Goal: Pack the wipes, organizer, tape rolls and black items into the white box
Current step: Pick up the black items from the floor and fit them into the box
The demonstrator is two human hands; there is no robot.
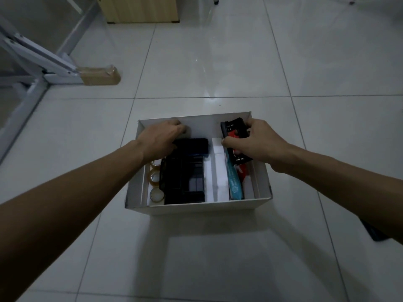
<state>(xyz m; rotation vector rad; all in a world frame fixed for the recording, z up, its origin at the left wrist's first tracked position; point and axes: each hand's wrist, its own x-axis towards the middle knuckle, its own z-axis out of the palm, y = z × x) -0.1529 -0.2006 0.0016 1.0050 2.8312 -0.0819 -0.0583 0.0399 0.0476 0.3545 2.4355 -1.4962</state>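
The white box (pixel 202 208) stands open on the tiled floor. Inside, clear tape rolls (pixel 156 194) line the left wall. Beside them sits the black organizer (pixel 184 182), with a flat black case (pixel 193 145) behind it. A white block (pixel 219 171) and a teal wipes pack (pixel 235 182) stand to the right. My left hand (pixel 161 138) reaches into the back left corner, its fingers over the black case; whether it grips it is hidden. My right hand (pixel 255 142) is closed on a black and red item (pixel 234 131) held over the box's right side.
A white metal table frame (pixel 43 62) with a taped foot (pixel 100 75) stands at the left. A wooden cabinet (pixel 141 9) is at the back. A dark object (pixel 375 232) lies on the floor under my right forearm.
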